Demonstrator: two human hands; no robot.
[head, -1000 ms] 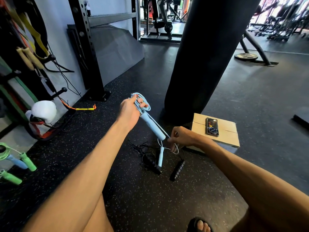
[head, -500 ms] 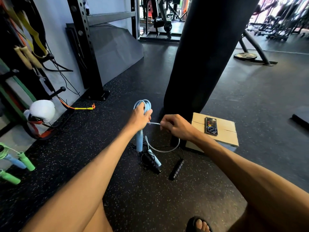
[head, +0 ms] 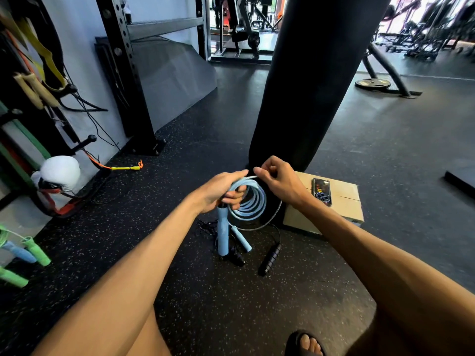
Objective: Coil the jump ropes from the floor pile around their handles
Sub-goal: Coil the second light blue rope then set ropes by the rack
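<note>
dim indoors | daylight glare top right, perhaps windows | wide-angle edge distortion

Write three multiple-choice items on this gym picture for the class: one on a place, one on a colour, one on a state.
1. Where does the phone lie?
A. on a weight plate
B. on the cardboard box
C. on a rack shelf

2. What colour is the coiled jump rope?
A. green
B. orange
C. light blue

3. What is the right hand doing?
A. pinching the jump rope just above the coil
B. lying flat on the floor
C. holding a black handle

Answers:
1 B: the phone sits on the flat top of the box, next to the punching bag.
2 C: the loops are pale blue, like the handle below them.
3 A: thumb and forefinger close on the strand at the top of the loops.
</note>
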